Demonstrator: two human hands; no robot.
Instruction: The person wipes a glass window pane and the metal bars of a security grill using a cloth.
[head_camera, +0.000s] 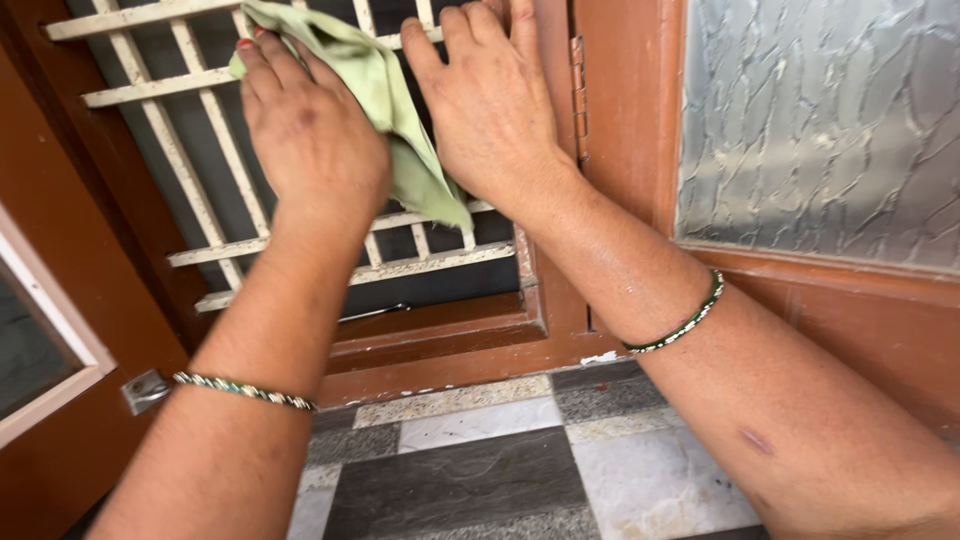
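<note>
Green cloth (390, 110): pressed against cream window grille (200, 200) under left hand (305, 130), fingers closed over it. Right hand (490, 100): flat, fingers spread, empty, touching grille beside brown frame (620, 120).

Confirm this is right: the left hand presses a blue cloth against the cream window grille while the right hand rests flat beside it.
Not quite. The cloth is pale green, not blue, as the head view shows. The left hand presses it against the cream grille; the right hand rests flat beside it.

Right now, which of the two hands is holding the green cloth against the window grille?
The left hand presses the green cloth on the cream grille; the right hand lies flat and bare beside it, nearer the hinge.
</note>
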